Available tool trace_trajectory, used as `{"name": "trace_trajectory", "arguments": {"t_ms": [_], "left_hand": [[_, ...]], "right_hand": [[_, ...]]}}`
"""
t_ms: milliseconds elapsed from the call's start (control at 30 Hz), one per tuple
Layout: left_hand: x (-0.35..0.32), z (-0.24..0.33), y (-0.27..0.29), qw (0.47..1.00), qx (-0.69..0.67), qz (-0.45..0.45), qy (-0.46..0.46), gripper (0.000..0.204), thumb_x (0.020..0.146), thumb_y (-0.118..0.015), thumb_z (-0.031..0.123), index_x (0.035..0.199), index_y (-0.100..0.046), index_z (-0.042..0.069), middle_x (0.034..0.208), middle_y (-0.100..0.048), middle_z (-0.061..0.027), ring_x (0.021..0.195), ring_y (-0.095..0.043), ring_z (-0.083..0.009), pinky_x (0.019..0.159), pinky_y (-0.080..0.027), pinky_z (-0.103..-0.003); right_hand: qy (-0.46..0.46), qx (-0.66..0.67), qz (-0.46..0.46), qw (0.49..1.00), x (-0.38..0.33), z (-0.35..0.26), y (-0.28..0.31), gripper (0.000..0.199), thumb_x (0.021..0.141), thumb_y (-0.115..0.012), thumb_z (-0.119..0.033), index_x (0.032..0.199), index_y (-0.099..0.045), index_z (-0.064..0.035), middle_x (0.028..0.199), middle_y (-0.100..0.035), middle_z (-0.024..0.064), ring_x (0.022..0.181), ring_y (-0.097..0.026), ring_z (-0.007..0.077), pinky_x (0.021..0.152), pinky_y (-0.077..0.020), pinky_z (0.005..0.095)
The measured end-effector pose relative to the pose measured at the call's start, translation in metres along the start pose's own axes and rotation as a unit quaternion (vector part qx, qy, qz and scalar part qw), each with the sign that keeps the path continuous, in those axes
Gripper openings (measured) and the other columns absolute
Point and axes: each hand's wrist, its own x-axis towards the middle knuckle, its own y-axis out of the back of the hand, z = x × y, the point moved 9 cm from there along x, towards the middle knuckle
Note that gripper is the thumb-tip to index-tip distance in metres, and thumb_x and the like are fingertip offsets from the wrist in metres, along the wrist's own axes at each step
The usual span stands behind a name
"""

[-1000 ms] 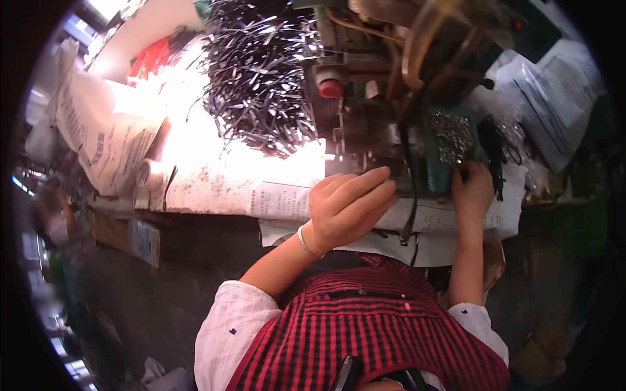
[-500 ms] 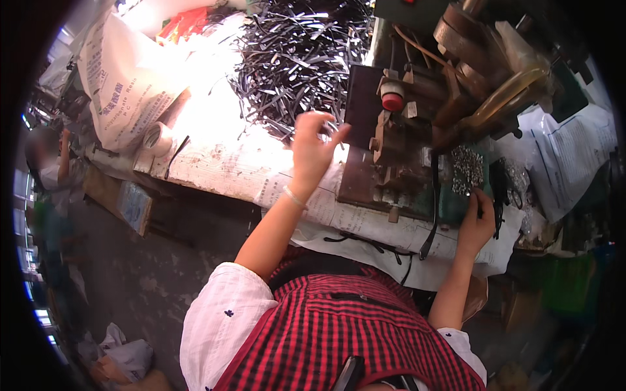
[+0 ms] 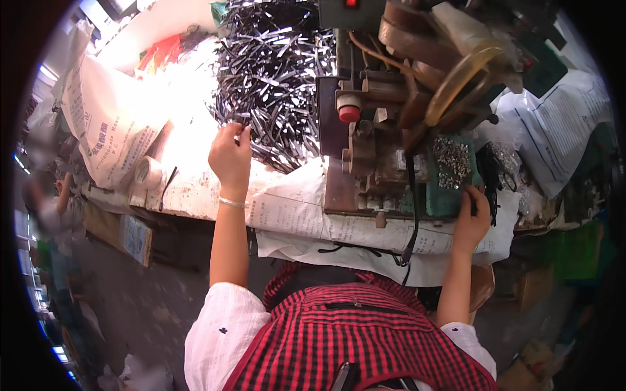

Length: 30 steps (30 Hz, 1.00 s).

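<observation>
My left hand (image 3: 231, 156) is at the left front edge of a heap of thin black strips (image 3: 280, 78), with thumb and fingers pinched together. What the pinch holds, if anything, is too small to make out. At the near right corner of a green tray (image 3: 440, 207) is my right hand (image 3: 475, 215), its thumb and forefinger closed together. Small silvery metal parts (image 3: 451, 159) lie in that tray, and I cannot tell whether one is between the fingertips. Between my hands stands a brown metal bench machine (image 3: 385, 156) with a red button (image 3: 349, 113). A black strip (image 3: 412, 215) hangs down its front.
A white printed sack (image 3: 107, 130) and a roll of tape (image 3: 149, 171) occupy the table's left side. Beyond the tray on the right sits a white plastic bag (image 3: 554, 130). White printed sheeting (image 3: 293, 208) covers the table's front edge. Another person is at the far left.
My left hand has moved left, from beside the machine to the heap's left edge, and its fingers have closed. My right hand stays by the tray's corner. The whole view has shifted.
</observation>
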Motion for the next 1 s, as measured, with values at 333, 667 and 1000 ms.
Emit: {"name": "trace_trajectory", "arguments": {"t_ms": [333,667,1000], "left_hand": [[-0.022,0.059,-0.020,0.970,-0.241,-0.042,0.003,0.017,0.092,-0.073,0.016,0.087,-0.064,0.003,0.075,-0.069,-0.0068,0.060,-0.063,-0.0178,0.056,-0.047,-0.031],[0.008,0.174,0.098,0.736,-0.657,0.001,-0.165,0.008,0.097,-0.063,-0.003,0.105,-0.064,-0.004,0.095,-0.074,-0.0136,0.080,-0.066,-0.0118,0.070,-0.052,-0.022],[-0.064,0.252,0.091,0.805,-0.387,-0.092,-0.440,0.025,0.073,-0.077,0.012,0.097,-0.073,0.008,0.104,-0.072,-0.0104,0.075,-0.066,-0.0190,0.064,-0.054,-0.033]], "right_hand": [[0.063,0.203,-0.073,0.974,0.037,-0.134,-0.049,0.015,0.087,-0.070,0.001,0.103,-0.070,-0.0006,0.101,-0.071,0.0079,0.093,-0.066,0.0202,0.086,-0.0498,0.0297],[-0.099,0.456,-0.091,0.880,0.029,-0.132,-0.072,0.050,0.085,-0.075,0.001,0.132,-0.055,0.0002,0.100,-0.071,0.0072,0.097,-0.066,0.0118,0.092,-0.0480,0.0254],[0.001,0.268,-0.195,0.943,0.020,-0.141,-0.025,0.046,0.086,-0.065,0.002,0.131,-0.060,-0.0012,0.123,-0.069,0.0091,0.112,-0.065,0.0196,0.097,-0.0494,0.0345]]}}
